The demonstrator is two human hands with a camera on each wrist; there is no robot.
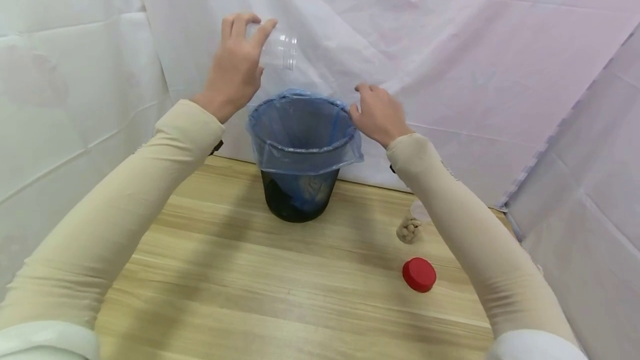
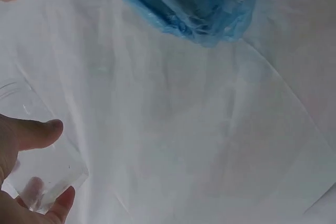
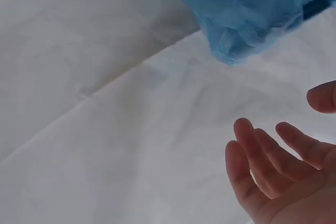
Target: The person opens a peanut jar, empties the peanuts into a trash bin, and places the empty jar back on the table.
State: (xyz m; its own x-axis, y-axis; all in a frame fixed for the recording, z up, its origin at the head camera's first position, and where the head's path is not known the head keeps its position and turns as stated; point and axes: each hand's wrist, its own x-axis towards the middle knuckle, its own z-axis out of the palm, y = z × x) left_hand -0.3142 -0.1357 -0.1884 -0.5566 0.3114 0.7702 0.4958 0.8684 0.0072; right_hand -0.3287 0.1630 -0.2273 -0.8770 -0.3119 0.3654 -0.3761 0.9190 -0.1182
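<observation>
My left hand (image 1: 236, 63) grips a clear plastic jar (image 1: 280, 51), thumb on one side and fingers round the other. The jar lies tipped sideways above and left of the bin, its threaded mouth toward the right; nothing shows inside it. My right hand (image 1: 381, 114) is beside the bin's right rim, fingers loosely spread and holding nothing in the right wrist view. The black bin (image 1: 280, 204) stands upright on the table, lined with a translucent blue bag (image 1: 310, 164) folded over its rim. The bin's bottom is hidden from view.
On the wooden table (image 1: 280, 293), a red screw lid (image 1: 419, 274) lies at the right. Behind it sits a small clear container of beige lumps (image 1: 408, 230), with a round translucent piece (image 1: 420, 211) beside it, partly behind my right sleeve. White cloth (image 1: 450, 43) hangs around.
</observation>
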